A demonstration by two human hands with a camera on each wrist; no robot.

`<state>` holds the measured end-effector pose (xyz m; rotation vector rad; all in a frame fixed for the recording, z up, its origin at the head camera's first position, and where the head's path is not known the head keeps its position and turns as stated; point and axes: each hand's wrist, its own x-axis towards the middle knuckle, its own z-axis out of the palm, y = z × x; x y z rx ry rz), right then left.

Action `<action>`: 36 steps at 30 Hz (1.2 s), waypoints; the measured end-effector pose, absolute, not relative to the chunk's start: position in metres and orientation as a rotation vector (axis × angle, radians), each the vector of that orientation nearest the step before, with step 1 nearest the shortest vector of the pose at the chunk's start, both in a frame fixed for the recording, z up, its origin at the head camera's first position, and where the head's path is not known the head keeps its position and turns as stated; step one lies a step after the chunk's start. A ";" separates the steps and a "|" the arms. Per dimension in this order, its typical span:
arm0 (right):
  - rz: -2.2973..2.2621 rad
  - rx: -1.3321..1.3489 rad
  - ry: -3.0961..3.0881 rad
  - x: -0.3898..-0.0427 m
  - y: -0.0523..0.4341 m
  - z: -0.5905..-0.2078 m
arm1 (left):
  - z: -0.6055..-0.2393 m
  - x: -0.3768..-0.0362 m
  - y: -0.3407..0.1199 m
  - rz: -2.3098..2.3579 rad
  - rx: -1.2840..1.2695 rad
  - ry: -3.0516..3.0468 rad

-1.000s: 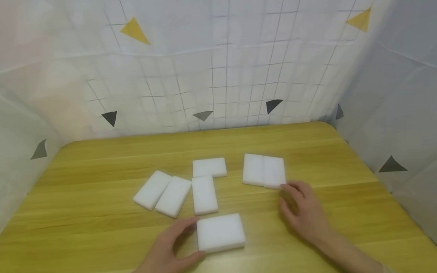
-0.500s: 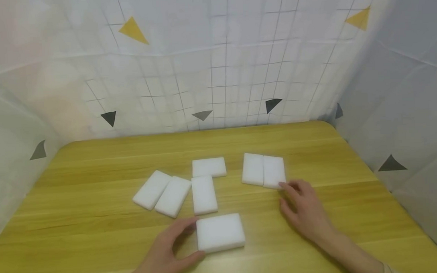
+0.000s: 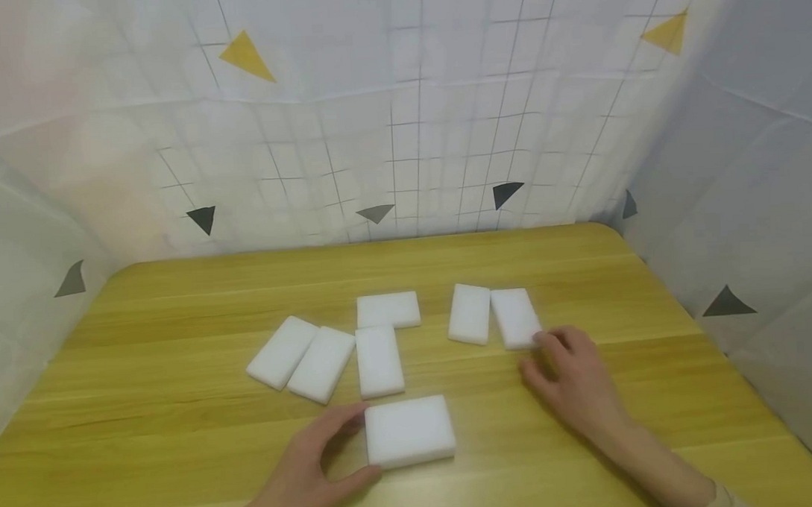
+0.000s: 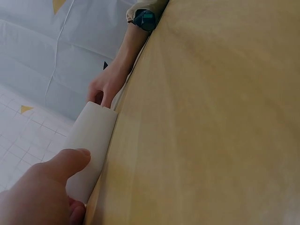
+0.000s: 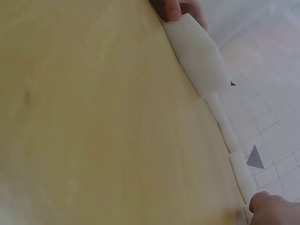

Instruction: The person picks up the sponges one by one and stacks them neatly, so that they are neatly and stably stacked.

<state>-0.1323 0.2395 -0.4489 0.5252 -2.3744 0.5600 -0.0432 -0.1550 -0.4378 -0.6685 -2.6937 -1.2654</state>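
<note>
At the right of the wood-grained table (image 3: 622, 291), the outer thin block (image 3: 516, 318) has turned away from its neighbour (image 3: 469, 315), opening a wedge-shaped gap, so the pair no longer lies flush; the right hand (image 3: 575, 382), loosely bent and not closed, touches its near right corner. The left hand (image 3: 306, 466) grips the left end of the thick block (image 3: 410, 432), nearest the person. All three are matt white, rectangular and smooth-faced.
</note>
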 end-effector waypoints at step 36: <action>0.610 0.260 -2.536 -0.134 0.245 -0.446 | -0.438 -0.043 -0.154 -1.292 -0.624 -2.725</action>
